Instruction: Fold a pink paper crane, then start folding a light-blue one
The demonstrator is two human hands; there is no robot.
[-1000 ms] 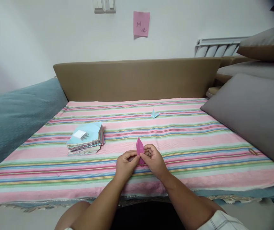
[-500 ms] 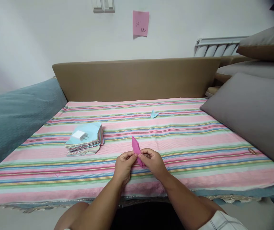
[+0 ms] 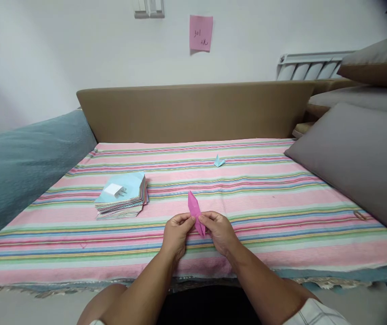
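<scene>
Between my hands is a folded piece of pink paper (image 3: 194,205), a narrow pointed shape with its tip leaning away from me. My left hand (image 3: 176,231) pinches its left edge between thumb and fingers. On the opposite edge, my right hand (image 3: 218,229) pinches it the same way. Below my thumbs the lower end of the paper shows as pointed flaps. Beyond my hands a small light-blue folded paper (image 3: 218,161) lies on the striped cloth (image 3: 166,158).
To the left, a stack of square paper sheets (image 3: 122,205) carries a white plug adapter (image 3: 114,189). Grey cushions (image 3: 352,158) border the right side, a blue-green cushion (image 3: 34,158) the left. A brown backrest (image 3: 193,115) runs behind. A small brown loop (image 3: 360,215) lies at right.
The pink paper has turned slightly in my fingers, showing more of its broad face and lower flaps. Both hands keep their pinch. The whole view has shifted a little.
</scene>
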